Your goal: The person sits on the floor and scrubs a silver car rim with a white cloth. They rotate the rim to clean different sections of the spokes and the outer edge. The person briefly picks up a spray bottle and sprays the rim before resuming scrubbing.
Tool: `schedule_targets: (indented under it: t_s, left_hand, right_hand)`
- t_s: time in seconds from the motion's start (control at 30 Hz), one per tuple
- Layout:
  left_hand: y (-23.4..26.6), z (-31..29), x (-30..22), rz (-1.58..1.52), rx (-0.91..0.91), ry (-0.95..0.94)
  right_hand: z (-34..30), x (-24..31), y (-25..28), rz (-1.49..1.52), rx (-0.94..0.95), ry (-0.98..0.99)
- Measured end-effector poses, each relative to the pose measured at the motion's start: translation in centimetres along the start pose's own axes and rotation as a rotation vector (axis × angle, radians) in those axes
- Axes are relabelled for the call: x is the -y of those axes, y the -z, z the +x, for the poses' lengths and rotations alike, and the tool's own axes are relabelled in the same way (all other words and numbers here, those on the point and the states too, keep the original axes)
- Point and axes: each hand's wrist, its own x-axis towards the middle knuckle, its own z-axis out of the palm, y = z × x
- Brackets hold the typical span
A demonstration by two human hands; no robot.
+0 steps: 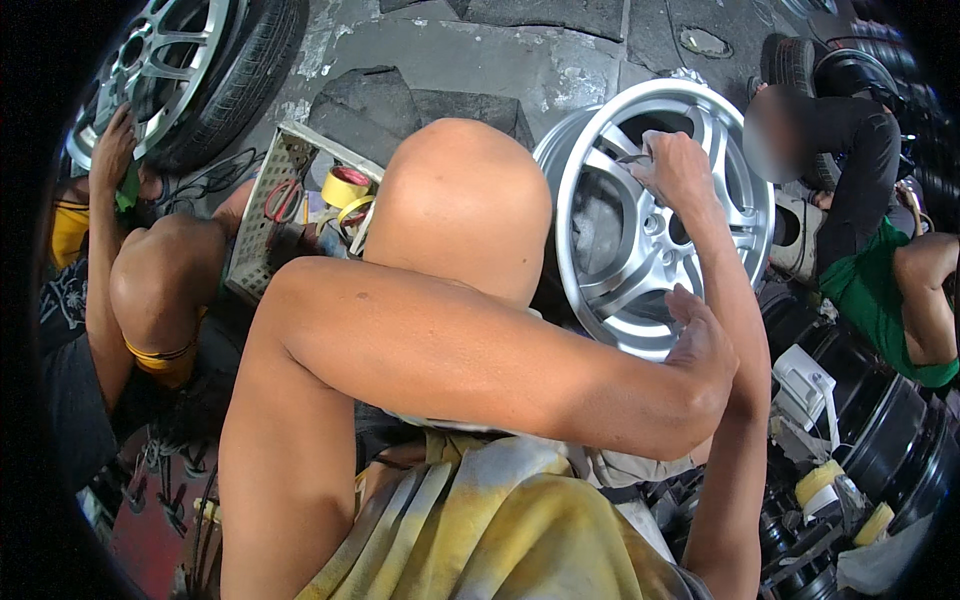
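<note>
A silver alloy wheel rim (615, 290) stands tilted in front of me, its spoked face toward me. My right hand (680, 172) is closed at the upper spokes, pressing a small thin grey sheet, like sandpaper (636, 166), against the metal. Below it, my left hand (703, 335) reaches across at the near right part of the rim, with its fingers stretched out and apart. Nothing shows in that hand. My left forearm crosses in front of my raised knee and ends beside my right forearm.
A perforated basket (250, 240) holds red-handled scissors (284, 201) and yellow tape rolls (345, 187). At left, a co-worker's hand (115, 150) touches another silver wheel (165, 70) beside a tyre (235, 95). Another person sits at right, near stacked black rims (890, 430).
</note>
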Motion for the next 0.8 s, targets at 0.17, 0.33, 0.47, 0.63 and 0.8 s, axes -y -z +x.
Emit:
schedule_targets:
  t_s: [0.17, 0.33, 0.47, 0.63, 0.8]
  left_hand:
    - [0.2, 0.6, 0.5, -0.036, 0.034, -0.111]
    - [-0.2, 0.1, 0.8, -0.071, 0.02, -0.037]
    - [-0.2, -0.2, 1.5, -0.124, -0.002, -0.004]
    - [-2.6, 1.3, 4.4, -0.25, -0.069, 0.038]
    - [-5.4, 6.1, 9.6, -0.278, -0.212, 0.204]
  right_hand:
    - [2.7, 1.0, -1.5, -0.011, -0.076, 0.073]
    - [-0.1, -1.5, -2.6, -0.039, -0.121, 0.086]
    - [-6.3, -6.7, -4.1, -0.054, -0.073, -0.019]
    - [-12.0, -5.8, -1.1, 0.081, -0.225, -0.202]
    - [-18.7, -5.0, -1.8, 0.301, -0.443, -0.31]
